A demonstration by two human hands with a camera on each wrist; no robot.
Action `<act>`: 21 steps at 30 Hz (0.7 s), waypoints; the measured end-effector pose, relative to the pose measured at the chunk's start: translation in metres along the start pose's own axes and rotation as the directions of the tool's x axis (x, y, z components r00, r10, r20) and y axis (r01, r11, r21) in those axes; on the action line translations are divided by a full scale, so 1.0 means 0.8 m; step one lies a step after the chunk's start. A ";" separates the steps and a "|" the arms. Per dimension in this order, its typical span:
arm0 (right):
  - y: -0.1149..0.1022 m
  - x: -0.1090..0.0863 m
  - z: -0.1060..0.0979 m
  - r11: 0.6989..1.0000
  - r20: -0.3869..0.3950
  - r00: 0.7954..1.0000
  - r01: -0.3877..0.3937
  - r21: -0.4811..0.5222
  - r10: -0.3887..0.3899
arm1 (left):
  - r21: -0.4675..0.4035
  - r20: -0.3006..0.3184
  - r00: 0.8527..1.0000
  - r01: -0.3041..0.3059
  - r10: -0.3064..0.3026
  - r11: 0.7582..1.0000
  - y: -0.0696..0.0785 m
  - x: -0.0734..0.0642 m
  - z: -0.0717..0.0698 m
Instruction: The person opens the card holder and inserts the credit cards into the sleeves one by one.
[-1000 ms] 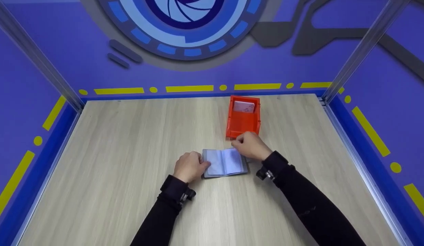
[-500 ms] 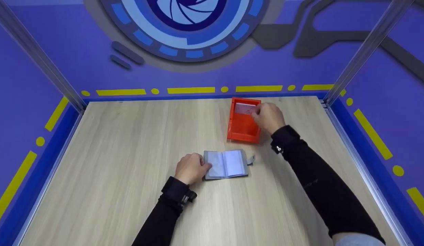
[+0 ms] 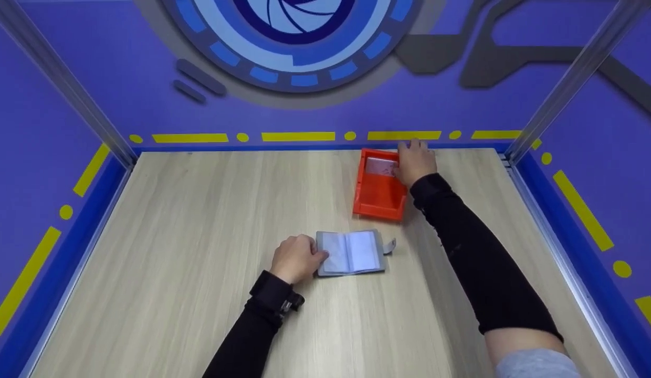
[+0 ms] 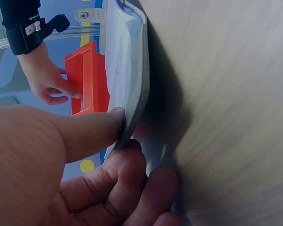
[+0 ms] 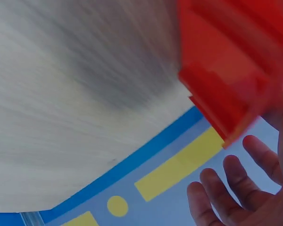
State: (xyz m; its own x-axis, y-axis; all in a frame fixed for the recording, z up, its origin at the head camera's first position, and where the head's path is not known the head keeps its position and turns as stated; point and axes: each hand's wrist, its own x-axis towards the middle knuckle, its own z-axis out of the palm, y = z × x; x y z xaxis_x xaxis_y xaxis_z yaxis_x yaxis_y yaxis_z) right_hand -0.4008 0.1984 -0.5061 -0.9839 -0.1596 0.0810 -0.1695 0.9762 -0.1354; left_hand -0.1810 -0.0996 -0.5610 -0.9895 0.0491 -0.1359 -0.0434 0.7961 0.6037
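Little book (image 3: 352,253): lies open on the table (image 3: 226,236), pale pages up, with its left edge in the left hand (image 3: 294,260)
Left hand: pinches that edge, thumb on top and fingers tucked under
Good holding: I think a soft, steady pinch is best, so the book does not slide or bend, with the thumb close to the edge so the pages lie flat
Right hand (image 3: 416,164): fingers loose and spread, at the far right corner of the red bin (image 3: 379,211); I cannot tell if its thumb touches the bin
Good reaching: a gentle touch seems wise, as a bump could push the bin along
Book from the hands: touching the left hand, just right of it; well apart from the right hand and closer to the person
Strap (image 3: 390,247): sticks out from the book's right side
Red bin: past the book, a bit to the right, not touching it
Pink card (image 3: 381,167): in the bin, at the far end
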 end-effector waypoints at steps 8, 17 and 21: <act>0.000 0.011 0.014 1.000 -0.042 0.999 -0.026 0.002 0.026 | -0.001 -0.016 1.000 -0.020 0.020 1.000 -0.001 -0.001 -0.002; -0.003 0.019 0.016 0.998 -0.018 0.999 -0.042 -0.046 0.041 | 0.005 -0.023 0.999 -0.037 0.037 0.999 -0.002 -0.001 0.000; -0.002 0.023 0.013 0.998 -0.008 0.999 -0.047 -0.037 0.047 | 0.001 -0.025 0.999 -0.026 0.026 1.000 -0.002 0.001 0.000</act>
State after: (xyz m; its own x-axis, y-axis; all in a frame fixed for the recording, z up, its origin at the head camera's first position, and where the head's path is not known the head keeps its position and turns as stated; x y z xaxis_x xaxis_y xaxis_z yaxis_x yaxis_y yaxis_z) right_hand -0.4196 0.1926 -0.5146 -0.9902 -0.1125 0.0825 -0.1208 0.9874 -0.1025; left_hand -0.1815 -0.1006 -0.5621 -0.9934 0.0550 -0.1006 -0.0173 0.7952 0.6060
